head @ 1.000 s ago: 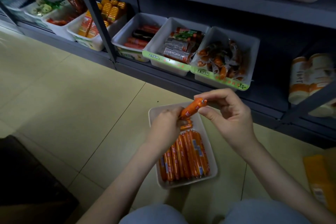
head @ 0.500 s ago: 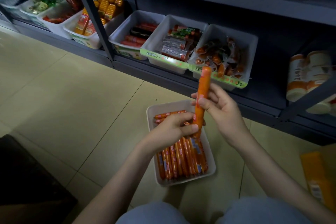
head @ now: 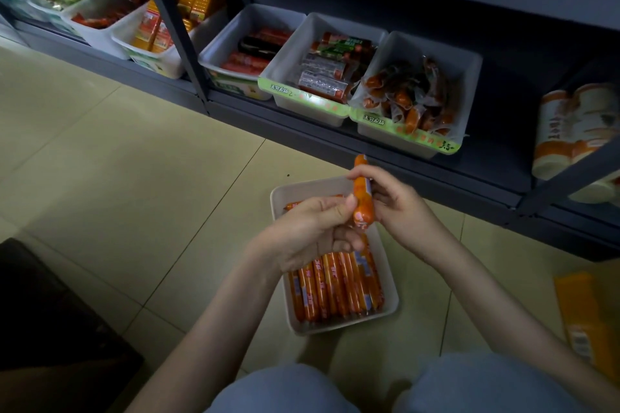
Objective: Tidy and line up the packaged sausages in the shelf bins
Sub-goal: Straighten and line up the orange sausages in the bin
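Observation:
A white bin (head: 391, 303) sits on the floor tiles in front of me. Several orange packaged sausages (head: 335, 287) lie side by side in its near half, and a loose one or two lie crosswise at its far end behind my hands. Both hands hold one orange sausage (head: 363, 201) upright above the bin. My left hand (head: 312, 228) grips its lower end with thumb and curled fingers. My right hand (head: 399, 208) pinches its upper part.
The low grey shelf (head: 302, 131) beyond the bin carries several white bins of packaged sausages (head: 412, 97) and snacks. A dark shelf post (head: 177, 37) stands left of centre. Orange-white cylindrical packs (head: 570, 131) lie at right. A yellow package (head: 583, 315) lies on the floor at right.
The sausage went from slanted to upright and long, and now shows shorter, tipped toward the camera. My left hand has turned palm-up under its lower end. The bin has not moved.

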`<state>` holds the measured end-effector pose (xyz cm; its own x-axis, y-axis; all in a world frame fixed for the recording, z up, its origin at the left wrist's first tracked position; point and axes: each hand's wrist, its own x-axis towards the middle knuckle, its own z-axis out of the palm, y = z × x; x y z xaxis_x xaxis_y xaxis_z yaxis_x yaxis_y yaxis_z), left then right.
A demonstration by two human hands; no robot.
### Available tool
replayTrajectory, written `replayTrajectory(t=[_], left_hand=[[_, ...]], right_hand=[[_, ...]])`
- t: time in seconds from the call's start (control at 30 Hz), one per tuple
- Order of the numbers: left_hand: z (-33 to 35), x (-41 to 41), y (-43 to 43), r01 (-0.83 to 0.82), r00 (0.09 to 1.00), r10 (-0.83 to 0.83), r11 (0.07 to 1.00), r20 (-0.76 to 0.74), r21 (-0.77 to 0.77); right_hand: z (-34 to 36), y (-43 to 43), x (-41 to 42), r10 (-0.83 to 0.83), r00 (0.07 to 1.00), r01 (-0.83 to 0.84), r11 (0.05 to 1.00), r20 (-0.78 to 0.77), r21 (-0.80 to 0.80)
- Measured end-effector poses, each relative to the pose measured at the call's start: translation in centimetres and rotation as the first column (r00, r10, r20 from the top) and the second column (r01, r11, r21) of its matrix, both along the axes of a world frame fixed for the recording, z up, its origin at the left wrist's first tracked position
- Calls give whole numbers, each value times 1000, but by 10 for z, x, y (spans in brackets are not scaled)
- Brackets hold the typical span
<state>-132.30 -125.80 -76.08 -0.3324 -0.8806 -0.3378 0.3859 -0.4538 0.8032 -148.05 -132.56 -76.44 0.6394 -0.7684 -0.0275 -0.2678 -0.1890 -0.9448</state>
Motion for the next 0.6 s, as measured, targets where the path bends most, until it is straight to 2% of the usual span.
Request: replayTrajectory(t=[0.03, 0.07, 0.1, 0.13, 0.17, 0.23, 0.3, 0.37, 0.5, 0.6], left_hand=[[5, -2, 1, -4, 979, 14, 999, 205, -47], [8, -5, 1, -22, 909, 69, 993, 410, -119], [10, -6, 1, -63, 811, 174, 975, 559, -212], [11, -7, 0, -122, 729, 293, 945, 618, -304], [12, -6, 0, -159, 689, 372, 915, 623, -370], [10, -4, -2, -119, 660, 417, 879, 624, -462], [6, -6, -3, -60, 674, 388, 877, 628, -477], [2, -8, -2, -67, 693, 392, 871, 605, -487], [0, -10, -1, -160, 683, 503, 811, 530, -563], [5, -10, -2, -291, 688, 578, 773, 438, -564]], right_hand=[[-2, 0, 0, -18, 996, 9, 994, -86, -104], [-5, 0, -1, -41, 988, 13, 982, -148, -188], [-8, -1, -1, -64, 981, 21, 973, -182, -228], [-10, -1, -1, -83, 976, 37, 975, -202, -220], [-11, -2, -1, -94, 969, 50, 980, -227, -192], [-13, -4, 2, -65, 958, 16, 984, -278, -176], [-14, -4, 6, 6, 954, -57, 986, -300, -159], [-15, -1, 8, 58, 967, -85, 992, -250, -99], [-16, 2, 8, 14, 989, -28, 995, -146, -94], [-17, 1, 7, 19, 987, -43, 988, -160, -150]])
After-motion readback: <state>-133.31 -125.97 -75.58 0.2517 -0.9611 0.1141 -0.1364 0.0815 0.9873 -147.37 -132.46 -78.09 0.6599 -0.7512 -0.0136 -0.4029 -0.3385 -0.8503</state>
